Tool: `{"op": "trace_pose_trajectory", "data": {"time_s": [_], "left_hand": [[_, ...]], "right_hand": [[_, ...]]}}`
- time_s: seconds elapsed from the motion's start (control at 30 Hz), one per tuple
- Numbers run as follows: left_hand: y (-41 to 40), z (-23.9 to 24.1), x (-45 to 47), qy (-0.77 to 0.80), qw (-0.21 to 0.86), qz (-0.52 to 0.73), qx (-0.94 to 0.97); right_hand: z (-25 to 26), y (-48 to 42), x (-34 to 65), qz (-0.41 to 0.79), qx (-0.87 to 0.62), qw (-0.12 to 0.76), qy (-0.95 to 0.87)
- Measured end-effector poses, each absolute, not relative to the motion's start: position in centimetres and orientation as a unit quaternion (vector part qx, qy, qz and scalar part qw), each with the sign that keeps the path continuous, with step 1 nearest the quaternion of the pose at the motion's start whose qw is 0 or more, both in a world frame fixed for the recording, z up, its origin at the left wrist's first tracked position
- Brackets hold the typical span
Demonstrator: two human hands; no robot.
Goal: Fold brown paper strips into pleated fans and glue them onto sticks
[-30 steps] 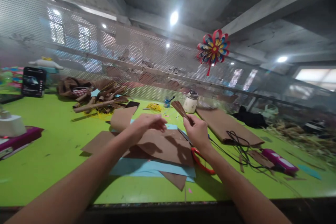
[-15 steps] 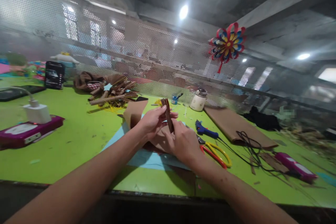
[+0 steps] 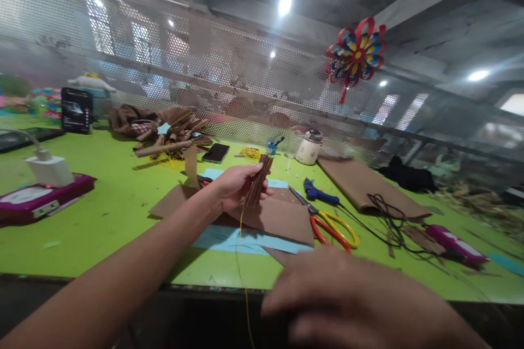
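My left hand [image 3: 235, 186] is closed around a folded, pleated bundle of brown paper [image 3: 259, 179], held upright above the brown sheets [image 3: 278, 218] on the green table [image 3: 106, 212]. A thin yellow thread [image 3: 242, 262] hangs from the bundle down past the table's front edge. My right hand [image 3: 347, 300] is low and close to the camera, blurred, near the front edge and apart from the bundle. Its fingers cannot be made out.
Red-and-yellow scissors [image 3: 333, 229] and a blue glue gun [image 3: 317, 193] lie right of the sheets, with black cables [image 3: 385, 212] and a purple device [image 3: 456, 242] beyond. A phone [image 3: 215, 152], a white jar [image 3: 309, 147] and brown paper rolls [image 3: 172, 139] sit further back. A purple box [image 3: 36, 199] is left.
My right hand has let go of the pleated bundle and dropped back toward me. My left hand alone holds the bundle, and a yellow thread now hangs from it.
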State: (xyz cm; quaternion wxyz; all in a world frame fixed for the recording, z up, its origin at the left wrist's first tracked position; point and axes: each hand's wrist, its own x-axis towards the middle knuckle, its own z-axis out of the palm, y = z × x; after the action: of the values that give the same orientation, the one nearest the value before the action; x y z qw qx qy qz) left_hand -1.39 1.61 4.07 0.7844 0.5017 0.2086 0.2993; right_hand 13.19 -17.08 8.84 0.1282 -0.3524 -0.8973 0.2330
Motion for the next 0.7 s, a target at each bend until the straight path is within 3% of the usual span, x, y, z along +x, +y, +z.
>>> {"op": "trace_pose_trajectory", "data": {"time_s": [0.1, 0.23, 0.47, 0.7], "left_hand": [[1.5, 3.9, -1.4, 0.203, 0.78, 0.252, 0.536], [1.1, 3.9, -1.4, 0.209, 0.758, 0.198, 0.586], [0.9, 3.3, -1.4, 0.209, 0.742, 0.092, 0.631], [1.1, 2.8, -1.1, 0.225, 0.747, 0.104, 0.617]], "right_hand": [[8.7, -12.6, 16.8, 0.107, -0.493, 0.318, -0.803], [7.7, -7.9, 19.7, 0.057, -0.552, 0.406, -0.727], [7.2, -6.4, 18.2, 0.093, -0.448, 0.512, -0.727], [5.3, -6.2, 19.5, 0.25, -0.427, 0.523, -0.694]]}}
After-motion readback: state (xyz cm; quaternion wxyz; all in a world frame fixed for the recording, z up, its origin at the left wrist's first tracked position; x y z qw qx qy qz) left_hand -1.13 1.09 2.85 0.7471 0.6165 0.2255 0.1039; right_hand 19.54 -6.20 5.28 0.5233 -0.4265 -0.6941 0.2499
